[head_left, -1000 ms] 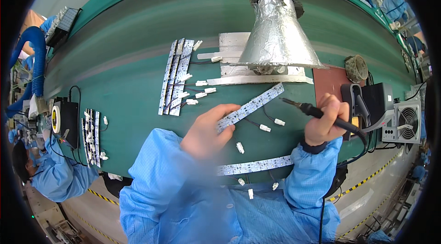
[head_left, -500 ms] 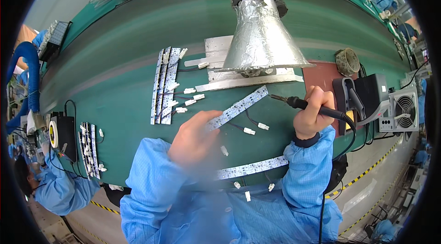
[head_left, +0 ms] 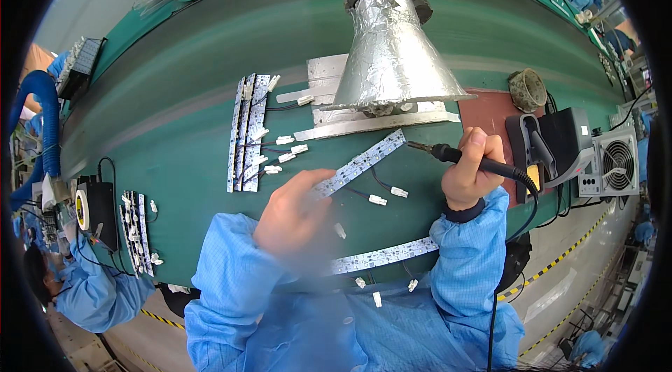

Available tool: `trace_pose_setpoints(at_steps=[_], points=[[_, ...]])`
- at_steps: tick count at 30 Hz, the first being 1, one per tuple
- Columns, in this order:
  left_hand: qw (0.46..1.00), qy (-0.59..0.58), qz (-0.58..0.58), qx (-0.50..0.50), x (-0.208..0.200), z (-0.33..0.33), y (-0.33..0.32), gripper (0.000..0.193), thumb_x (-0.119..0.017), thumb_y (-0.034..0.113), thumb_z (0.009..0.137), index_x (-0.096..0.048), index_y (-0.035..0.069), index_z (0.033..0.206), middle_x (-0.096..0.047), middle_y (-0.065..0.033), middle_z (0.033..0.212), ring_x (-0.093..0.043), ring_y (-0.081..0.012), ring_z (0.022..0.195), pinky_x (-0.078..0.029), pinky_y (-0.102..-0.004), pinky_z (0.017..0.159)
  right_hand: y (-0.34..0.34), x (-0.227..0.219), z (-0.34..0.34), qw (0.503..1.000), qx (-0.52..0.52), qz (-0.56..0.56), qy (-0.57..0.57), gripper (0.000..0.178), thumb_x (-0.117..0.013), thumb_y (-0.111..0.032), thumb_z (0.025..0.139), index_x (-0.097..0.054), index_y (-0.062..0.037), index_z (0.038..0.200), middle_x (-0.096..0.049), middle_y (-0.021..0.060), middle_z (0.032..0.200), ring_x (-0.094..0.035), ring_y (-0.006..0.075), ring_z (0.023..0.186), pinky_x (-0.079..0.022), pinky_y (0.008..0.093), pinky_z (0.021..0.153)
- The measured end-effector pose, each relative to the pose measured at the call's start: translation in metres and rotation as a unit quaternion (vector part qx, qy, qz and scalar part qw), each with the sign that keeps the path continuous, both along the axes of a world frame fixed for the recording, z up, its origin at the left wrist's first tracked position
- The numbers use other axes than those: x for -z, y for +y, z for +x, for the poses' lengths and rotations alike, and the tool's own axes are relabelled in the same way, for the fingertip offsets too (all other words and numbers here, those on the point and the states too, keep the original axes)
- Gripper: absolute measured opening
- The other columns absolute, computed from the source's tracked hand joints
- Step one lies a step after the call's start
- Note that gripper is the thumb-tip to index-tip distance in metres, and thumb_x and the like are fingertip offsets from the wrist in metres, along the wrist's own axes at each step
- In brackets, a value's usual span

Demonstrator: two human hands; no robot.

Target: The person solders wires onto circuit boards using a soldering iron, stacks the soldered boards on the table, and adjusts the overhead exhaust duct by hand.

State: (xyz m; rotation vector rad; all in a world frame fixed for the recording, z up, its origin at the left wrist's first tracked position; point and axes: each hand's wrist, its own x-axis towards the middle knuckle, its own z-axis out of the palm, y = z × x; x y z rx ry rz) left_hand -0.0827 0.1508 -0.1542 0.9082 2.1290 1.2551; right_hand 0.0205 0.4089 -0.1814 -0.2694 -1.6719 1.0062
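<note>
My left hand (head_left: 294, 209) is closed on the near end of a white LED circuit board strip (head_left: 365, 162), which slants up to the right. Two dark wires with white connectors (head_left: 388, 196) trail from that strip. In my right hand (head_left: 472, 170) is a soldering iron (head_left: 448, 153), gripped by its dark handle, with its tip close to the strip's far end. Whether the tip touches the strip I cannot tell. Nearer my body lies a second LED strip (head_left: 385, 257), partly behind a blurred patch. A small white connector (head_left: 340, 230) lies between the two strips.
A foil-covered fume hood (head_left: 399, 57) hangs over a pale plate. Several LED strips (head_left: 246, 134) stand in a row at left, more (head_left: 138, 232) farther left by a black box (head_left: 96, 211). At right are a soldering station (head_left: 553, 148), a round pot (head_left: 526, 90) and a fan unit (head_left: 616, 165).
The whole view has shifted slightly. My hands keep the same grips, and the iron's tip stays close to the strip's far end.
</note>
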Motion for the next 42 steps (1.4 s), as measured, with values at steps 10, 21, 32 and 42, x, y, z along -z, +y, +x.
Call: trace_pose_setpoints(at_steps=[10,21,32,42], points=[[1.0,0.025,0.01,0.002,0.002,0.0,0.0,0.038,-0.068,-0.001,0.086,-0.061,-0.002,0.123,-0.069,-0.0183,0.112,-0.069,-0.0302,0.104,-0.052,-0.0349,0.092,0.001,0.0,-0.001,1.0,-0.011,0.017,0.007,0.032,-0.05,-0.005,0.101,-0.037,-0.0055,0.072,-0.042,0.002,0.06,-0.035,0.0075,0.056,-0.027,0.0259,0.05],[0.999,0.03,0.013,0.005,0.004,0.0,0.0,0.038,-0.068,-0.002,0.086,-0.061,-0.002,0.124,-0.069,-0.0178,0.111,-0.069,-0.0283,0.104,-0.052,-0.0343,0.091,0.001,-0.001,0.0,1.0,0.001,0.005,0.009,0.033,-0.051,-0.006,0.101,-0.036,-0.0058,0.071,-0.043,0.002,0.061,-0.035,0.0077,0.057,-0.028,0.026,0.051],[0.998,0.055,0.003,0.005,-0.012,0.004,-0.011,0.039,-0.068,-0.001,0.086,-0.062,-0.004,0.124,-0.069,-0.0176,0.11,-0.069,-0.0253,0.101,-0.052,-0.0324,0.09,0.023,-0.003,-0.005,0.987,0.069,-0.089,0.111,0.035,-0.053,-0.008,0.101,-0.035,-0.0092,0.071,-0.038,-0.0011,0.062,-0.032,0.0068,0.055,-0.026,0.0248,0.049],[0.967,0.086,0.084,-0.223,-0.025,-0.021,-0.11,0.042,-0.065,0.0,0.09,-0.056,-0.005,0.132,-0.068,-0.014,0.114,-0.066,-0.0179,0.103,-0.051,-0.0285,0.088,0.024,-0.006,0.001,0.984,0.049,-0.116,0.123,0.036,-0.052,-0.007,0.102,-0.034,-0.0095,0.071,-0.036,-0.0016,0.062,-0.032,0.0062,0.055,-0.025,0.025,0.049]])
